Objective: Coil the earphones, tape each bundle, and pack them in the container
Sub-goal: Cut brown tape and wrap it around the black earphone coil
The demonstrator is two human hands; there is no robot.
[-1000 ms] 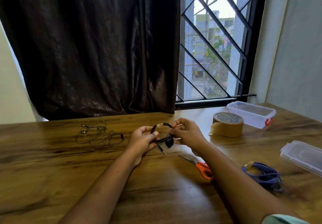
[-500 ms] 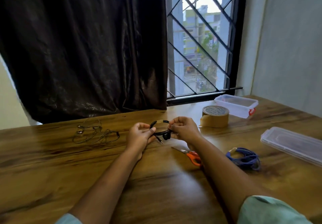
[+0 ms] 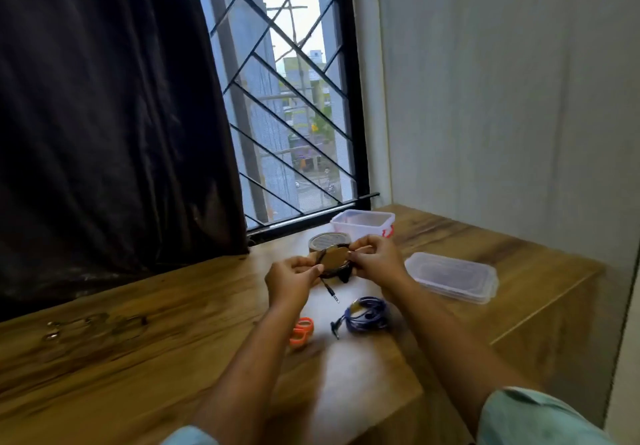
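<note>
Lifted left hand (image 3: pixel 292 280), right hand (image 3: pixel 375 262) pinch earphones (image 3: pixel 343 275).

Table (image 3: pixel 145 375): wooden, and from my feed it fills the lower half of the frame. On it I count:
- clear container (image 3: pixel 362 224), open-topped, upper centre at the table's far edge
- brown tape roll (image 3: pixel 323 239), just left of it, partly hidden
- clear lid (image 3: pixel 450 276), right of centre
- blue earphone bundle (image 3: pixel 367 314), centre
- orange scissors handles (image 3: pixel 302 332), near the bundle's left
- loose earphone tangle (image 3: pixel 93 325), blurred, far left
</note>
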